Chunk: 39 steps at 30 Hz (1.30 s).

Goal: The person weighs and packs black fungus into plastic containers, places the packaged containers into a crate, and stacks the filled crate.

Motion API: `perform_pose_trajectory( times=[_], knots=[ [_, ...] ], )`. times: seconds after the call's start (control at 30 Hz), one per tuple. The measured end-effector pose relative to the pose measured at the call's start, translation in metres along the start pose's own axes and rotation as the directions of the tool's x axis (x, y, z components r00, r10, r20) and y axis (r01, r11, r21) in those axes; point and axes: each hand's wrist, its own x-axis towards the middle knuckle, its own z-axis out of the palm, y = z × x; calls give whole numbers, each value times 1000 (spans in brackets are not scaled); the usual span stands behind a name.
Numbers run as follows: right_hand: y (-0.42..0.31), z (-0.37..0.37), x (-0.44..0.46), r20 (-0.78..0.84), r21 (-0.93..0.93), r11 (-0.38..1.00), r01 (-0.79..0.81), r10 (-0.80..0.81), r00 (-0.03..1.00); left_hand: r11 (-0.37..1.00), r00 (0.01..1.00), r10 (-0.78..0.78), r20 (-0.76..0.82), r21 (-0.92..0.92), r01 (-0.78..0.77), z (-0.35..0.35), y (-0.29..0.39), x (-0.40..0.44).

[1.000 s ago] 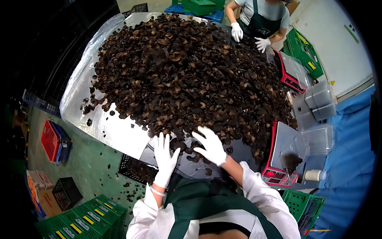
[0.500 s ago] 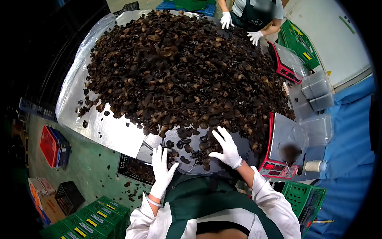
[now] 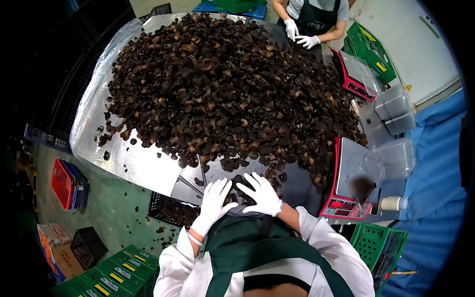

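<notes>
A broad heap of dark wood ear mushrooms [image 3: 222,94] covers most of the metal-topped table [image 3: 146,166]. At the near edge, my white-gloved left hand [image 3: 213,205] has its fingers stretched out. Facing it, my gloved right hand [image 3: 261,195] lies with fingers apart, its fingertips beside a few loose mushrooms [image 3: 237,184]. These pieces sit between the two hands, partly hidden by them. Neither hand grips anything that I can see.
Right of the heap stands a red scale [image 3: 344,173] with a clear container on it; a second scale [image 3: 354,76] is farther back. Clear plastic boxes [image 3: 393,109] are stacked beyond. Across the table, a person's gloved hands [image 3: 299,37] are close together. A black crate [image 3: 170,210] sits below the left edge.
Both my hands have come closer together, the right sweeping left and nearer to me, drawing loose mushrooms toward the edge. The person opposite has brought their hands together.
</notes>
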Motion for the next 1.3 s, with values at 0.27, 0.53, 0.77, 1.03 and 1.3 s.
perform_pose_trajectory(
  times=[0.27, 0.53, 0.77, 1.03, 1.3],
  knots=[
    [9, 23, 12, -100, 55, 997, -55, 60, 993, 988, 989, 149, 13, 50, -149, 14, -1, 9],
    [30, -9, 15, 88, 977, 109, -185, 583, 807, 840, 955, -237, -181, -532, 108, 22, -3, 42],
    [57, -34, -37, 119, 460, -824, 331, 427, 897, -472, 795, -410, 448, -850, 235, 12, 45, 89],
    [67, -44, -70, 251, 344, -714, 610, 696, 673, -803, 827, -186, 531, -567, 183, 55, 155, 167],
    [103, -144, -179, 0, 676, -283, 681, 923, 384, -659, 876, -50, 479, -675, 332, 69, 280, 208]
  ],
)
